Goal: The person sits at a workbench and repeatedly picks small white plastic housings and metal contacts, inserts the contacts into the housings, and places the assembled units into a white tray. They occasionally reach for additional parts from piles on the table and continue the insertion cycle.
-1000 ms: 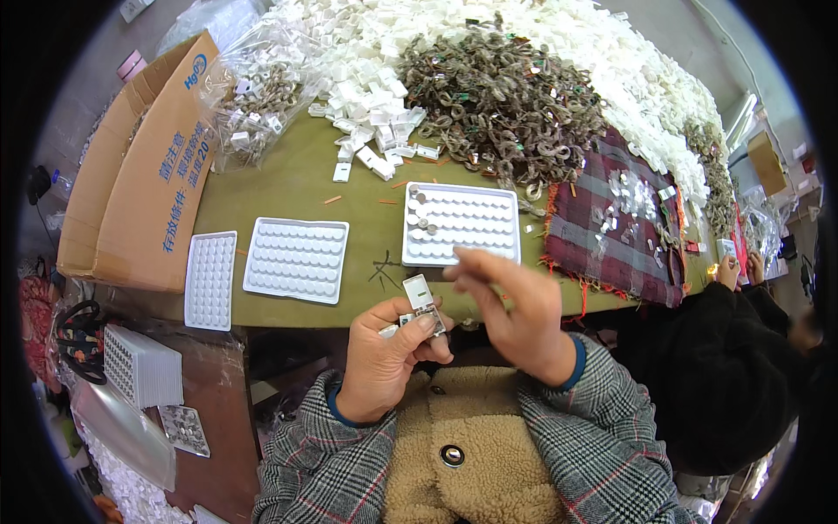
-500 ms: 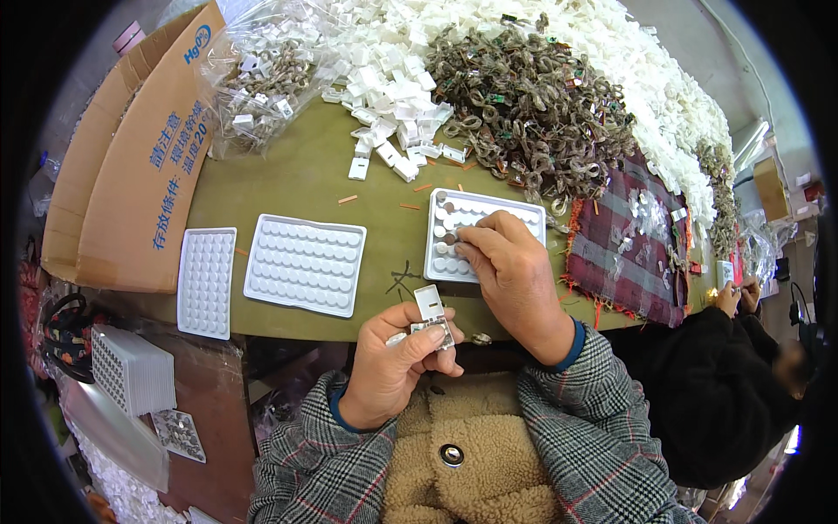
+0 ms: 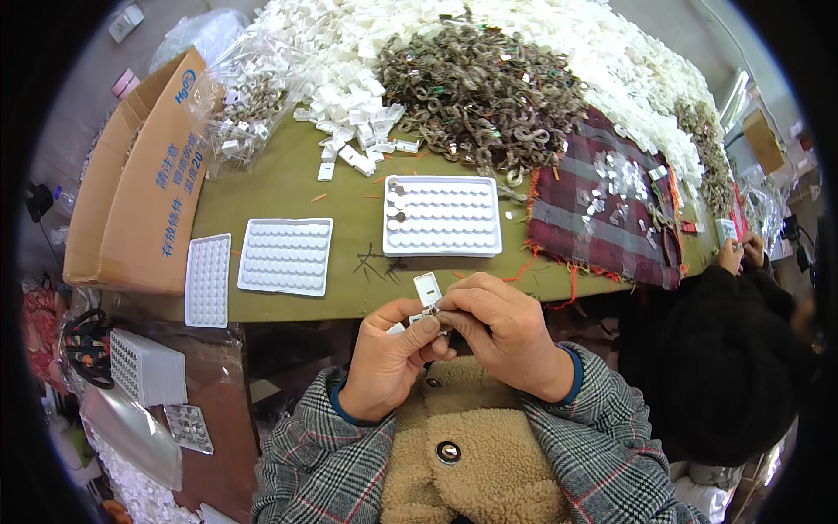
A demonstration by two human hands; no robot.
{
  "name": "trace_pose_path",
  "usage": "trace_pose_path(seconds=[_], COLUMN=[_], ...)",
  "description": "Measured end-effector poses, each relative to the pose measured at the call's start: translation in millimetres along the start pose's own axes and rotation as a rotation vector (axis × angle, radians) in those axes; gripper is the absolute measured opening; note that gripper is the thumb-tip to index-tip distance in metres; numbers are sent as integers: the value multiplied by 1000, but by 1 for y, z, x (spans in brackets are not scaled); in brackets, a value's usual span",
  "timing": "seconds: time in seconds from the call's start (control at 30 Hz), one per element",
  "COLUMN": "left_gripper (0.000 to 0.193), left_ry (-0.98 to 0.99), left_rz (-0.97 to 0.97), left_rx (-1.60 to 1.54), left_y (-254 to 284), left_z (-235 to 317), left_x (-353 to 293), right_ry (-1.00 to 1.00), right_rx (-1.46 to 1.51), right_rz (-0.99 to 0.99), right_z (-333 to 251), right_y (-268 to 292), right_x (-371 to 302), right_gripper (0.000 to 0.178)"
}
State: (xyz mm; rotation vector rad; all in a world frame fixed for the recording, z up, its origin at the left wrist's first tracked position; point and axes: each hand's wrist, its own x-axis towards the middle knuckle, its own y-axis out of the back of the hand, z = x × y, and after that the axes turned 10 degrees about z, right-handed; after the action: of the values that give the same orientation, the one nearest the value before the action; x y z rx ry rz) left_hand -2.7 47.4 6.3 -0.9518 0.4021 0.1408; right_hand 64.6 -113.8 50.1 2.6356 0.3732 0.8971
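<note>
White moulded trays on table: 3 [image 3: 443, 215] [image 3: 285, 256] [image 3: 208, 279]
Cardboard boxes: 1 [image 3: 140, 192]
Plaid cloths: 1 [image 3: 602, 210]
Hands at lower centre: 2 [image 3: 390, 354] [image 3: 506, 327]

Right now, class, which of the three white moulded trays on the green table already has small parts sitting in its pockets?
The large tray straight ahead of the hands: a few parts fill its left-hand pockets. The middle tray and the narrow left tray look empty.

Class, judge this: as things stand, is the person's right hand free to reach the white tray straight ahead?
Probably not at once: the right hand pinches a small white part together with the left hand. The tray itself lies unobstructed.
</note>
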Motion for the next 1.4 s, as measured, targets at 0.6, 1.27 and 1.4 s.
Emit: trace_pose_path(seconds=[0.6, 1.27, 1.4], left_gripper=[14, 29, 24], left_ry=[32, 341, 357], left_rz=[-45, -76, -134], left_rx=[12, -89, -150], left_y=[-12, 0, -2], left_z=[-35, -37, -39], left_x=[-9, 6, 7], right_ry=[90, 86, 387], right_rx=[140, 116, -68], right_rz=[17, -38, 89], right_z=[18, 25, 29], right_y=[25, 35, 32], right_x=[-64, -51, -52], right_gripper=[34, 32, 33])
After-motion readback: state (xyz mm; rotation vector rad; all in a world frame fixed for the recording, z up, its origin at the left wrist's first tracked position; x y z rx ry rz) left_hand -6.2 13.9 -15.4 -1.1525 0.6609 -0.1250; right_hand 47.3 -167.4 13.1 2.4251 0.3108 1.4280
